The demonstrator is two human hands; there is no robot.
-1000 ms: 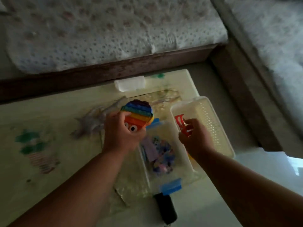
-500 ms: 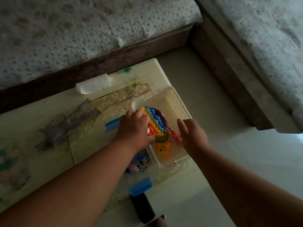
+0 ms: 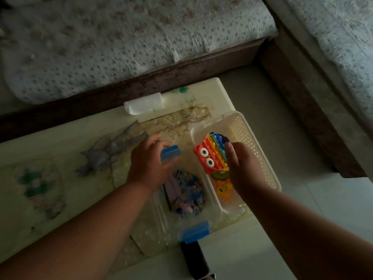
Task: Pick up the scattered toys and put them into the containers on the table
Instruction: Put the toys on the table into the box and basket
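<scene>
The right hand (image 3: 241,168) rests over the white perforated plastic basket (image 3: 256,142) with its fingers fairly straight and close together, the fingertips touching the far edge of the rainbow-striped silicone pop-it toy with two cartoon eyes (image 3: 212,154). Whether the thumb is hooked under the toy cannot be told, since the hand hides that side. The toy lies tilted inside the basket, its orange eyed end toward the clear box, on top of a green round piece (image 3: 221,175) and near a yellow-orange flat rubber figure (image 3: 224,188) on the basket floor.

The left hand (image 3: 149,166) hovers above the clear plastic storage box with blue latches (image 3: 193,232), fingers spread loosely and holding nothing (it is blurred, so finer detail is lost). One blue latch shows just past its fingers. Inside the box lies a heap of small purple and blue items (image 3: 185,197), too blurred to name. A grey plastic animal figure (image 3: 109,154) lies on the cream printed table (image 3: 60,142), left of that hand.

Half a second ago the left hand gripped the rainbow toy over the basket; it has let go and drawn back over the clear box, while the right hand, then beside the basket's edge, has come onto the toy.
</scene>
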